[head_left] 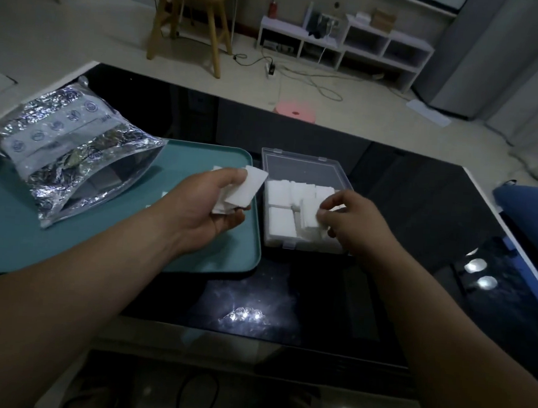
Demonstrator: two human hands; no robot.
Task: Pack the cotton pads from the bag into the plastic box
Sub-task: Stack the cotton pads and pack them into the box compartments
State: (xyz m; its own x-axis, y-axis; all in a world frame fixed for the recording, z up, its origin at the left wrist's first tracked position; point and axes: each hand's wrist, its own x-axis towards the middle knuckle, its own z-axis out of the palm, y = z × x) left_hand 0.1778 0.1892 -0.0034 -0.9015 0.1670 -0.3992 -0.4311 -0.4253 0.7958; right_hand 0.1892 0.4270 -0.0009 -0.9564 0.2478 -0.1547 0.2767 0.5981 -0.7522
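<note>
A clear plastic box [300, 161] stands open on the dark glass table, just right of a teal tray [7, 241]. White cotton pads [281, 195] lie in rows inside the box. My left hand [206, 205] hovers over the tray's right edge and grips a small stack of cotton pads [246, 189]. Over the box's right side, my right hand [353, 223] pinches a few pads [308, 216] standing among the packed ones. The shiny foil bag [69, 146] lies open on the tray's left part, its mouth facing right.
The table's far edge runs behind the box. A blue cushion [531, 211] sits at the right edge. On the floor beyond are a pink stool [297, 111], a wooden chair [189, 14], cables and a low white shelf [348, 42].
</note>
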